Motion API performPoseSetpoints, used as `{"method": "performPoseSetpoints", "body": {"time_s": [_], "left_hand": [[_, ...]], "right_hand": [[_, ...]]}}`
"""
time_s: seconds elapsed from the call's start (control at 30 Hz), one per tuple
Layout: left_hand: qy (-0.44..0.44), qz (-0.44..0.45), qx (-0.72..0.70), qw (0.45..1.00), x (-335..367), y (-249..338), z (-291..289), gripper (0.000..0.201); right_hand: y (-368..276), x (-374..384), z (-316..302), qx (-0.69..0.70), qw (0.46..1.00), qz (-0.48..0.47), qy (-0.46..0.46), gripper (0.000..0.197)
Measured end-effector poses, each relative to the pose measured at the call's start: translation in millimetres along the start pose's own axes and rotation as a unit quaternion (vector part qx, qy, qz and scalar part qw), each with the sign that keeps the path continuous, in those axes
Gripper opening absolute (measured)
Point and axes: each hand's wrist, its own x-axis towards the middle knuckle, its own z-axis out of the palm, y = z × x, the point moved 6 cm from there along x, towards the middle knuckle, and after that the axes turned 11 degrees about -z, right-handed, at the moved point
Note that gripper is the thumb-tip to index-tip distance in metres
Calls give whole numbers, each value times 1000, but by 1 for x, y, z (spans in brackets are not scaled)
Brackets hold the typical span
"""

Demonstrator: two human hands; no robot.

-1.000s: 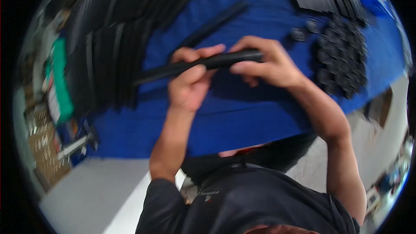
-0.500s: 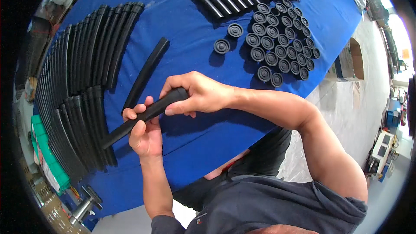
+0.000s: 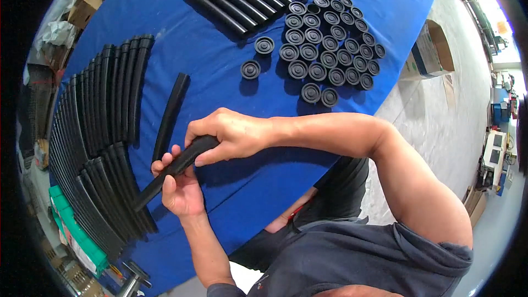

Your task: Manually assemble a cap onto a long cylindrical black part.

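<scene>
Both of my hands are on one black tube (image 3: 190, 155), which slants from upper right to lower left above a blue cloth. My right hand (image 3: 235, 133) wraps over its thicker upper end and partly hides it. Lower down, my left hand (image 3: 184, 193) holds the tube between thumb and fingers, palm up. Just beyond the left fingers lies another black tube (image 3: 171, 114) on the cloth. Two round black caps (image 3: 264, 45) with ringed faces sit apart from a larger group of similar caps (image 3: 313, 36).
Rows of black tubes (image 3: 113, 96) cover the table's left side, and more tubes (image 3: 236, 0) lie at the back. A green and white bundle (image 3: 77, 234) rests at the left edge. Beyond the right edge, an open cardboard box (image 3: 434, 49) stands on the floor.
The whole view has shifted, so the table's contents appear farther left. Both hands still grip the tube, which now slants a little more steeply.
</scene>
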Motion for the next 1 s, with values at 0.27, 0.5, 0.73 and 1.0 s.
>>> {"method": "performPoseSetpoints", "body": {"time_s": [0.27, 0.5, 0.73, 1.0], "left_hand": [[-24, -8, 48, 999, -1, 7, -4, 23], [-22, -25, 31, 999, -4, 4, -2, 26], [-60, -20, 31, 998, -4, 3, 4, 24], [-7, -8, -15, 1000, -2, 0, -10, 24]], "right_hand": [[2, 1, 3, 109, 989, 101, -23, 31], [-5, 0, 1, 126, 989, 80, -6, 29], [-3, 0, 3, 129, 989, 67, 3, 29], [-11, 1, -3, -111, 969, -212, 60, 28]]}}
